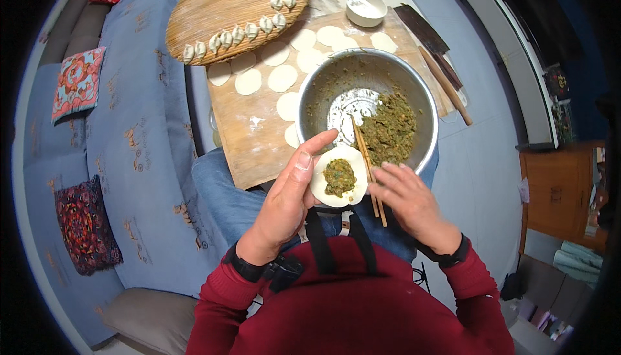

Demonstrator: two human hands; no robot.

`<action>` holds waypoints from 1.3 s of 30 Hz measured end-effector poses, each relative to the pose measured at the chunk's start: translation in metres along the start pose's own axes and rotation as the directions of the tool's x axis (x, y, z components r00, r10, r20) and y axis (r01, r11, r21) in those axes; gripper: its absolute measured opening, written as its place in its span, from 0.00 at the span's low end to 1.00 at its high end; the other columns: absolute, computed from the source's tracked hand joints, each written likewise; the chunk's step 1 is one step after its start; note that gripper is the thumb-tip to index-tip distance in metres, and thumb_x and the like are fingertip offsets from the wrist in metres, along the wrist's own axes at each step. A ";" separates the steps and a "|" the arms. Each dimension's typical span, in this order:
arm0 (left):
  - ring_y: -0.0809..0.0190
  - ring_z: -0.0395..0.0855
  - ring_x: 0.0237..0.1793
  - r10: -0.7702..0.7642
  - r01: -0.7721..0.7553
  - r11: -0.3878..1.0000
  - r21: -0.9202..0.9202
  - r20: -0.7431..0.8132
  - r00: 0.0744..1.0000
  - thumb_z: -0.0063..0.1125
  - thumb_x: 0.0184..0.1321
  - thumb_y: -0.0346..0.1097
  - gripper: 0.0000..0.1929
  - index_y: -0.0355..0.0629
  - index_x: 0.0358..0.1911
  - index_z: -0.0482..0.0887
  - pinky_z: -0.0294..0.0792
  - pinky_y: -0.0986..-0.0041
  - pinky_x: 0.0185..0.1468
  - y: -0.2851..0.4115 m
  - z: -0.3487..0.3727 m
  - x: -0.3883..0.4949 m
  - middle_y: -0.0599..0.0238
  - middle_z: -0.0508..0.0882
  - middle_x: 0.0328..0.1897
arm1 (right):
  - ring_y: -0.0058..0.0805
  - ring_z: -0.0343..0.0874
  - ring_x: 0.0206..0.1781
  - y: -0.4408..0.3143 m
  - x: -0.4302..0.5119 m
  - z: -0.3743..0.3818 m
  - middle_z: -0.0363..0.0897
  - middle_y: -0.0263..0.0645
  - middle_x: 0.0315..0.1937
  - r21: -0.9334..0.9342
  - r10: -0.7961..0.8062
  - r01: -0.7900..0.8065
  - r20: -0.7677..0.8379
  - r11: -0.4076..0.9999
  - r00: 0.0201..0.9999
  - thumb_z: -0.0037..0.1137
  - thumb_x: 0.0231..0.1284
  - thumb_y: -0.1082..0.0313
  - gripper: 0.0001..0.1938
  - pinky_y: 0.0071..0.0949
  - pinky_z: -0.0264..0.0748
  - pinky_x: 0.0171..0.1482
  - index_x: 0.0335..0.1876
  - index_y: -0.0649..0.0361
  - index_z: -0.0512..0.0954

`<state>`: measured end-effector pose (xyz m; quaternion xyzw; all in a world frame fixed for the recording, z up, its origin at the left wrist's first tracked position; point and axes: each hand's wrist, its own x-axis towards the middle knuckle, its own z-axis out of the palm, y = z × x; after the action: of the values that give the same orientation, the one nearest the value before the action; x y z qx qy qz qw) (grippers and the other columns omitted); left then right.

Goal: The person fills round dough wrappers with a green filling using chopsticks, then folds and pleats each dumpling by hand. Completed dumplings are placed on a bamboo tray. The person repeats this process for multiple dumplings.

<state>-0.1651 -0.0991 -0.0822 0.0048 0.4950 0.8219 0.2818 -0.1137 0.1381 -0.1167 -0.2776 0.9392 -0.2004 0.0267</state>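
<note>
On my left hand [286, 199] lies a round dough wrapper [318, 185] with a mound of green-brown filling [339, 178] at its middle. My right hand [419, 204], slightly blurred, is just to the right with its fingers apart, near the wrapper's edge and holding nothing that I can see. A pair of wooden chopsticks [365, 161] leans over the near rim of a steel bowl [315, 97], between the hands, tips inside. More filling [393, 127] fills the bowl's right side.
Flat wrappers [282, 78] lie on a floured wooden board [242, 136]. Folded dumplings [237, 34] stand on a ribbed oval tray [233, 5] at the upper left. Beyond the steel bowl are a small bowl of white powder [366, 9], a dark cleaver [422, 30] and a rolling pin [446, 85].
</note>
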 end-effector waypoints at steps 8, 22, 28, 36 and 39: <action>0.57 0.76 0.55 0.098 -0.132 0.920 0.369 0.109 0.989 0.36 0.72 0.46 0.27 0.41 0.69 0.55 0.65 0.68 0.61 -0.022 0.010 0.009 0.53 0.75 0.58 | 0.34 0.72 0.62 -0.019 0.046 0.005 0.68 0.48 0.61 0.516 0.096 -0.142 0.408 -0.845 0.908 0.19 0.76 0.49 0.28 0.34 0.69 0.64 0.66 0.65 0.59; 0.57 0.81 0.38 0.537 -0.583 -0.179 0.793 0.575 0.617 0.65 0.39 0.28 0.14 0.41 0.35 0.86 0.74 0.71 0.38 -0.011 -0.020 -0.032 0.60 0.82 0.42 | 0.53 0.64 0.67 -0.031 0.058 -0.003 0.62 0.57 0.65 0.513 0.118 -0.133 0.427 -0.848 0.896 0.20 0.72 0.39 0.37 0.45 0.63 0.67 0.70 0.68 0.52; 0.60 0.78 0.43 0.534 -0.606 -0.294 0.739 0.653 0.537 0.64 0.38 0.29 0.16 0.42 0.36 0.87 0.72 0.71 0.41 -0.017 -0.018 -0.020 0.63 0.80 0.45 | 0.39 0.72 0.62 -0.034 0.058 0.002 0.67 0.51 0.62 0.467 0.092 -0.133 0.428 -0.874 0.899 0.19 0.72 0.39 0.37 0.35 0.70 0.63 0.70 0.67 0.53; 0.57 0.79 0.42 0.520 -0.595 -0.086 0.799 0.545 0.657 0.67 0.38 0.29 0.14 0.42 0.34 0.85 0.70 0.68 0.41 -0.014 -0.015 -0.012 0.63 0.81 0.43 | 0.31 0.71 0.62 -0.034 0.049 0.009 0.68 0.46 0.61 0.608 0.088 -0.192 0.399 -0.770 0.913 0.16 0.71 0.37 0.39 0.32 0.68 0.63 0.69 0.69 0.55; 0.55 0.79 0.41 0.535 -0.572 0.001 0.820 0.483 0.693 0.69 0.40 0.28 0.13 0.43 0.33 0.85 0.70 0.67 0.42 -0.016 -0.011 -0.007 0.64 0.82 0.42 | 0.30 0.71 0.61 -0.035 0.048 0.008 0.68 0.45 0.61 0.671 0.091 -0.234 0.412 -0.703 0.907 0.13 0.70 0.36 0.40 0.31 0.69 0.63 0.68 0.69 0.56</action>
<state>-0.1548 -0.1056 -0.0990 0.3758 0.8275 0.4003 -0.1172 -0.1346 0.0830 -0.1075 0.1092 0.2377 -0.9034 0.3396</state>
